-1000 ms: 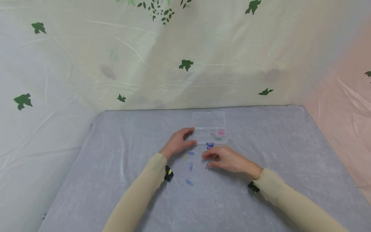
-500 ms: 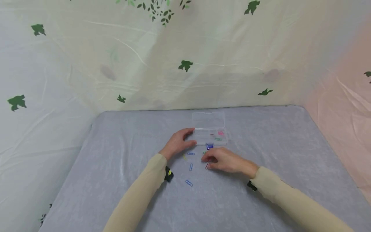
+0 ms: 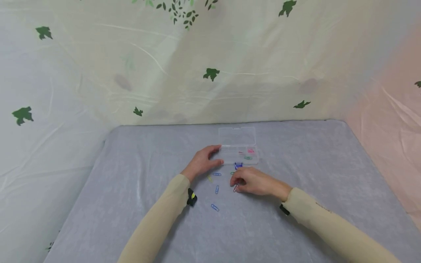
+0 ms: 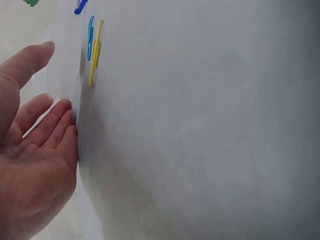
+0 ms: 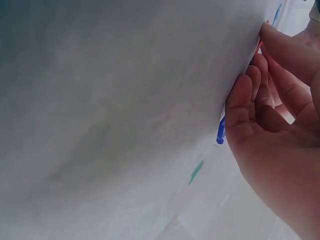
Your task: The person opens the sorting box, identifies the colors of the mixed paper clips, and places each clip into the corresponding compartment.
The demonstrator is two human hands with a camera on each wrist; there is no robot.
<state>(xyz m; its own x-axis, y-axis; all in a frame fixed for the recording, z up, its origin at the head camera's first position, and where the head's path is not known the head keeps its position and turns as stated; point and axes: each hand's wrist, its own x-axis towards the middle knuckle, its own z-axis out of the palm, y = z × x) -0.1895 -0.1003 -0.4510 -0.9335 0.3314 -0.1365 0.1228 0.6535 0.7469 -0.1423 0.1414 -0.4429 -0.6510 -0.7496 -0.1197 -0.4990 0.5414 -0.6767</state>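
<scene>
A clear plastic compartment box [image 3: 230, 156] lies with its lid [image 3: 236, 136] folded back. My left hand [image 3: 200, 162] holds the box's left end, thumb at the near corner and fingers at the far one. A red paper clip [image 3: 235, 188] lies on the cloth. My right hand [image 3: 254, 180] pinches at it with thumb and curled fingers; in the right wrist view the red paper clip [image 5: 258, 47] shows between the tips. Inside the box are a green paper clip [image 3: 248, 157], several pink pieces [image 3: 251, 150] and a thin red piece [image 3: 241, 152].
Blue paper clips [image 3: 217, 189] and a yellow one [image 3: 209, 178] lie between the hands; another blue paper clip [image 3: 215, 207] lies nearer. A green clip [image 3: 232, 173] is partly hidden by the right hand. A blue clasp-like piece [image 3: 238, 166] sits at the box's front edge. Grey cloth [image 3: 148, 219] covers the table.
My right hand has lowered slightly and its index finger has curled closer to the thumb at the red paper clip. The left hand and the box have stayed in place.
</scene>
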